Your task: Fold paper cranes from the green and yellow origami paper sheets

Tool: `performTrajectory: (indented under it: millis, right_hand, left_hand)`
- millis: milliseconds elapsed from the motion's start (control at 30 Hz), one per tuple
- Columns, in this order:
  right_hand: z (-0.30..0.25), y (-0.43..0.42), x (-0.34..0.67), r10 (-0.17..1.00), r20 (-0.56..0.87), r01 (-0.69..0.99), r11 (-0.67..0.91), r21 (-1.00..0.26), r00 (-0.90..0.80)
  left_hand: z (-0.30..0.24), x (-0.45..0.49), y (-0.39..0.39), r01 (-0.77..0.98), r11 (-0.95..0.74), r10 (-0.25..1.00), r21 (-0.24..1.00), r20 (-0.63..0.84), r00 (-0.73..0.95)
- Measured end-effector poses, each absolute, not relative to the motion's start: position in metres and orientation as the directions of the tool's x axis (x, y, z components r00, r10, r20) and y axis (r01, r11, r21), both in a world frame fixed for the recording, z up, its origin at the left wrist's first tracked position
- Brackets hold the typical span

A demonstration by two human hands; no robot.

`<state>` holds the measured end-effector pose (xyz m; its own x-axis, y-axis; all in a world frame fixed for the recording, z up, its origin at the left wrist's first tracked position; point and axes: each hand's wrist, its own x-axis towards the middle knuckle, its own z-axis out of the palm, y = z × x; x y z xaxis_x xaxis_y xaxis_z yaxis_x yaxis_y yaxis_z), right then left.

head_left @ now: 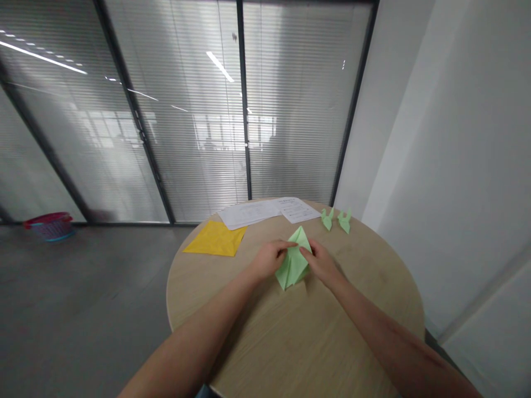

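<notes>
A light green sheet of folded origami paper [293, 265] is held between my hands, slightly above the round table. It has a diamond-like shape with a pointed top and creases down its lower part. My left hand [271, 257] grips its left edge, with the index finger lying across the upper face. On the right edge, my right hand [322, 261] pinches it, thumb in front and fingers behind. The fingers behind the paper are partly hidden.
Two small green paper cranes [327, 219] stand at the back right of the round wooden table [265, 342]. Printed white sheets [253, 213] lie at the far edge, beside a yellow sheet of paper [218, 239]. A red and blue basket [50, 226] sits on the floor, left.
</notes>
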<state>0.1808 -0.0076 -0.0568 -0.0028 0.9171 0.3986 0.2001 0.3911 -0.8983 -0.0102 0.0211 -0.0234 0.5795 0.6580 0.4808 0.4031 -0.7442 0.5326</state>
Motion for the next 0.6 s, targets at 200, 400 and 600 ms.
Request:
performTrajectory:
  millis: [200, 400, 600]
  right_hand:
    - [-0.053, -0.007, 0.187, 0.9, 0.431, 0.313, 0.393, -0.865, 0.062]
    - [-0.049, -0.009, 0.187, 0.899, 0.429, 0.301, 0.386, -0.872, 0.09]
    - [-0.044, -0.014, 0.182, 0.91, 0.388, 0.077, 0.381, -0.921, 0.148]
  left_hand:
    - [-0.02, -0.009, 0.014, 0.507, -0.718, 0.693, 0.476, 0.425, 0.583]
    - [-0.014, -0.007, 0.004, 0.511, -0.704, 0.706, 0.494, 0.398, 0.586]
    - [-0.016, -0.006, 0.01, 0.425, -0.591, 0.79, 0.685, 0.387, 0.475]
